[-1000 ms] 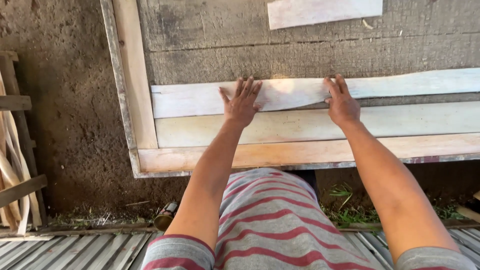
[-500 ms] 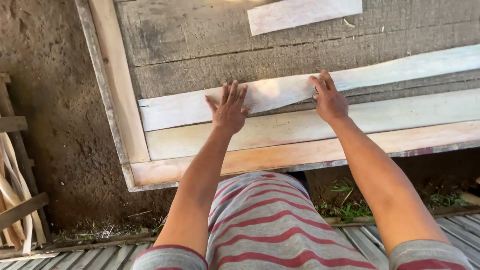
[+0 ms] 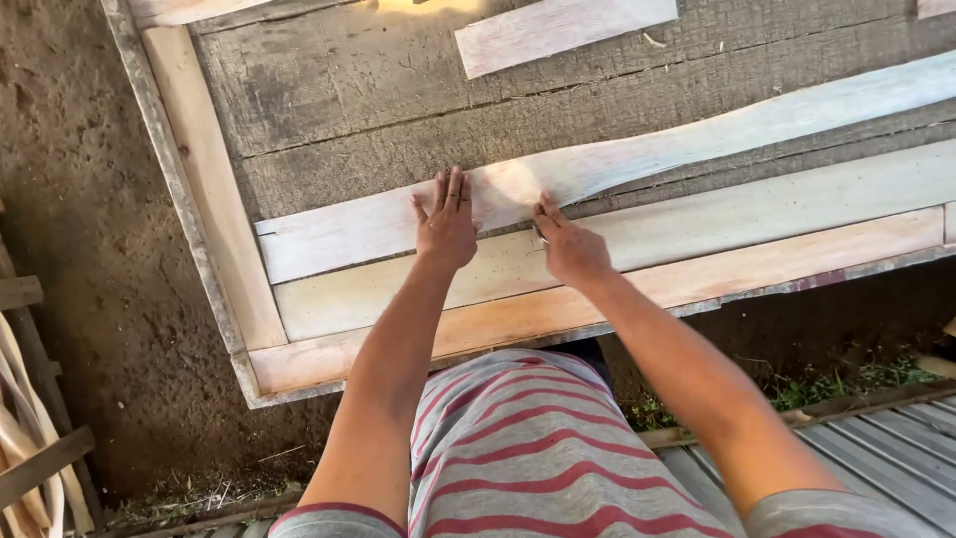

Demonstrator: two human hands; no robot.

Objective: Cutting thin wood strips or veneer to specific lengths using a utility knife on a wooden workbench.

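Observation:
A long pale wooden strip [image 3: 697, 139] with a wavy edge lies across a grey weathered board surface [image 3: 398, 90]. My left hand [image 3: 446, 224] lies flat on the strip, fingers together and pointing away from me. My right hand [image 3: 570, 247] rests just to the right, fingertips on the strip's near edge and palm over a second pale plank [image 3: 797, 204] below it. A third, orange-tinted plank [image 3: 757, 264] runs along the near edge. Neither hand grips anything.
A pale upright plank [image 3: 214, 189] frames the left side. A short pale board [image 3: 563, 30] lies at the top. Bare dirt ground [image 3: 80, 249] is to the left, wooden slats [image 3: 30, 448] at the lower left, corrugated metal sheet [image 3: 876, 448] at the lower right.
My right hand has slid left along the strip, closer to my left hand. The view has tilted, so the planks now slope up to the right.

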